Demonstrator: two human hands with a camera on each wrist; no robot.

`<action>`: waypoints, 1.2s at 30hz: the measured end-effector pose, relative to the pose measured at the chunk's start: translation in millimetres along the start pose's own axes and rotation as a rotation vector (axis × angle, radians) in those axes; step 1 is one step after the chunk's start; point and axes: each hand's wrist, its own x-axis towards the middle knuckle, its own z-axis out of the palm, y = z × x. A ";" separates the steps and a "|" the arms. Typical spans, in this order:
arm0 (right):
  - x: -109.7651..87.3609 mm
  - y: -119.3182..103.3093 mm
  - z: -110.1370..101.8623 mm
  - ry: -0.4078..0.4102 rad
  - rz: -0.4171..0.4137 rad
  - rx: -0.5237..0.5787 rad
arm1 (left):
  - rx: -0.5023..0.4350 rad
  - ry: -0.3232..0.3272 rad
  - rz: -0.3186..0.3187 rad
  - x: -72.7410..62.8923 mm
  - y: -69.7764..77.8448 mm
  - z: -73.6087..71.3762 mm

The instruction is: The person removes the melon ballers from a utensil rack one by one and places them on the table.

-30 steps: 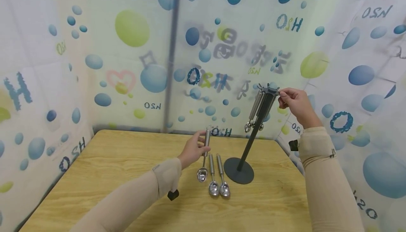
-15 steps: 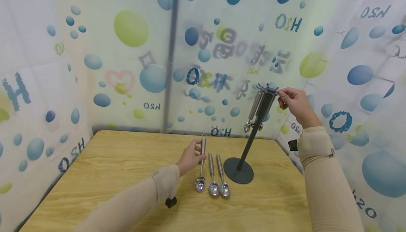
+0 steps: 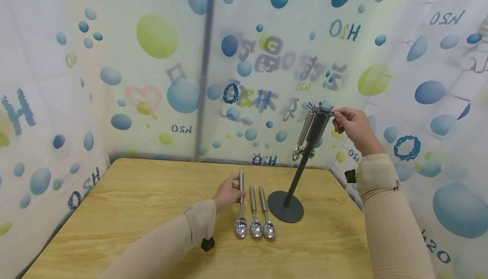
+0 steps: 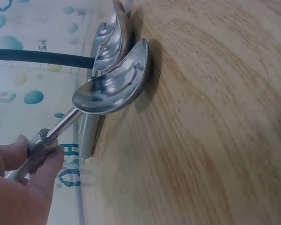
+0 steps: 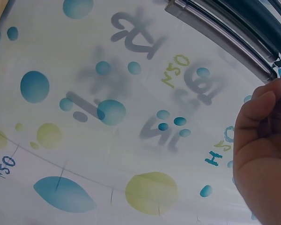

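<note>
My left hand (image 3: 225,195) pinches the steel handle of an ice cream scoop (image 3: 241,228). Its shiny oval bowl is low over the wood, left of two similar scoops, one (image 3: 256,228) beside the other (image 3: 269,230). Thumb and fingers close round the handle in the left wrist view, where the bowl (image 4: 113,89) overlaps the other bowls. My right hand (image 3: 354,127) pinches a hook at the top of a dark grey stand (image 3: 302,167). Steel scoops (image 3: 304,131) hang from other hooks. In the right wrist view, my right hand (image 5: 260,154) is beside the hanging handles.
The stand's round base (image 3: 275,206) sits on the wooden table (image 3: 152,203), right of the lying scoops. A patterned curtain (image 3: 160,71) with blue and green drops encloses the back and both sides.
My left hand has brought its scoop down and toward me, a little left, so the bowl now lines up with the other two. My right hand stays at the stand's hook.
</note>
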 end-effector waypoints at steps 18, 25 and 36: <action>0.3 1.1 -0.5 -0.012 0.002 -0.015 | -0.063 0.032 -0.073 -0.4 -4.1 1.1; 1.3 0.4 -1.1 -0.010 -0.001 -0.026 | -0.066 0.038 -0.115 3.9 -8.1 6.4; 1.1 -0.1 -1.2 -0.007 -0.001 -0.025 | 0.040 0.060 -0.170 10.8 -16.4 14.7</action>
